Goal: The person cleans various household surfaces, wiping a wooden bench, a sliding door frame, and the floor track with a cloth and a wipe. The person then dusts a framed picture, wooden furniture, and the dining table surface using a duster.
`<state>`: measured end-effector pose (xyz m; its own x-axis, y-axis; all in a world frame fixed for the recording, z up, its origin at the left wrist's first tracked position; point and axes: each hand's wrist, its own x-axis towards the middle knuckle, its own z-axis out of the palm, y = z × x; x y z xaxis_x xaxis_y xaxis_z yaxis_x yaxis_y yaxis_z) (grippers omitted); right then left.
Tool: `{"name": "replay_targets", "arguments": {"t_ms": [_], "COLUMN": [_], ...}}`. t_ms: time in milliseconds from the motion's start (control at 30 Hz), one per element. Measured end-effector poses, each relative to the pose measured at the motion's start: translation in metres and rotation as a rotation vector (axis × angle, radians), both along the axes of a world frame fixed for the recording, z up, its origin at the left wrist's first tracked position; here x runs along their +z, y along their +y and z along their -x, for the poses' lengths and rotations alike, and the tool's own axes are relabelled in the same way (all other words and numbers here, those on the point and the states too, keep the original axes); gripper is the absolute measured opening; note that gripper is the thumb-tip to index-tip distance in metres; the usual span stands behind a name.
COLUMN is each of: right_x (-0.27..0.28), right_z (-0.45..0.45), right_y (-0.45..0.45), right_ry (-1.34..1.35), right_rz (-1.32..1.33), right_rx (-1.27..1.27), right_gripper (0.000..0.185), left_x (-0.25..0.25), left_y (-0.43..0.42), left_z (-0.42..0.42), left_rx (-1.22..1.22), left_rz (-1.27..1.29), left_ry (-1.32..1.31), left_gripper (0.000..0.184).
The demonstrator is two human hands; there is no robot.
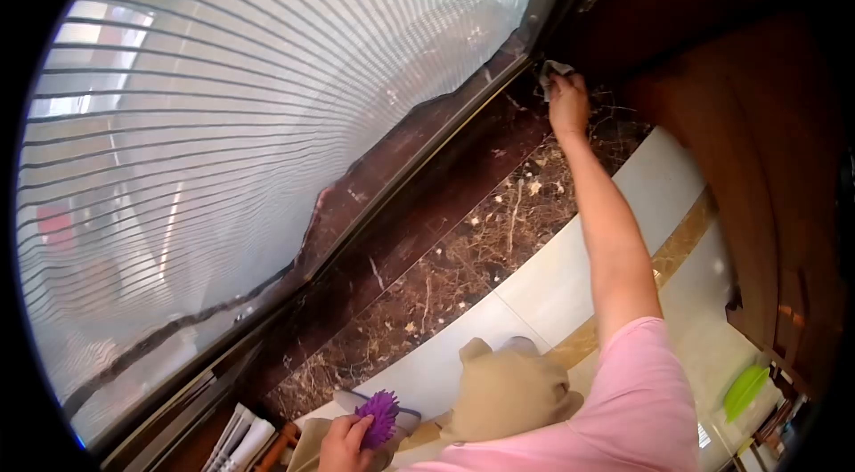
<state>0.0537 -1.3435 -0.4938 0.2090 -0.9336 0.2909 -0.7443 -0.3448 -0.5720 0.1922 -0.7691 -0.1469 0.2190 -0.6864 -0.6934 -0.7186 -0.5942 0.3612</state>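
My right hand (568, 107) reaches far forward to the corner by the door frame. Its fingers are closed on a crumpled greyish-white cloth (554, 73), pressed at the far end of the dark marble sill (485, 245). Near my knees, at the bottom of the view, my left hand (343, 447) grips a purple chenille duster (381, 416) with many finger-like nubs. The lower part of the left hand is cut off by the frame edge.
A striped mesh screen (223, 116) runs along the left beside a metal track. Brown wooden panels (721, 116) stand at right. Rolled white papers (239, 441) lie at lower left. A green leaf-shaped thing (746, 392) is at lower right, above pale floor tiles (525, 289).
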Motion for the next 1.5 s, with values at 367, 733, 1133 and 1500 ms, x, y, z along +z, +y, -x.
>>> {"name": "replay_targets", "arguments": {"t_ms": [367,733,1133,1500], "right_x": [0.013,0.015,0.047,0.017], "right_z": [-0.044,-0.135,-0.068,-0.150], "right_y": [0.070,0.305,0.178,0.341], "right_ry": [0.199,0.142,0.156,0.262], "right_rz": [0.024,0.223,-0.008,0.242], "right_rx": [0.200,0.737,0.290,0.779], "right_gripper": [0.014,0.008,0.018,0.003], "left_x": [0.009,0.007,0.052,0.055], "left_y": [0.009,0.055,0.115,0.119], "left_z": [0.011,0.017,0.029,0.040], "left_rx": [0.209,0.151,0.333,0.311], "left_rz": [0.034,0.170,0.150,0.161], "left_ry": [-0.035,-0.094,-0.256,-0.254], "left_gripper": [0.059,0.057,0.052,0.052]}}
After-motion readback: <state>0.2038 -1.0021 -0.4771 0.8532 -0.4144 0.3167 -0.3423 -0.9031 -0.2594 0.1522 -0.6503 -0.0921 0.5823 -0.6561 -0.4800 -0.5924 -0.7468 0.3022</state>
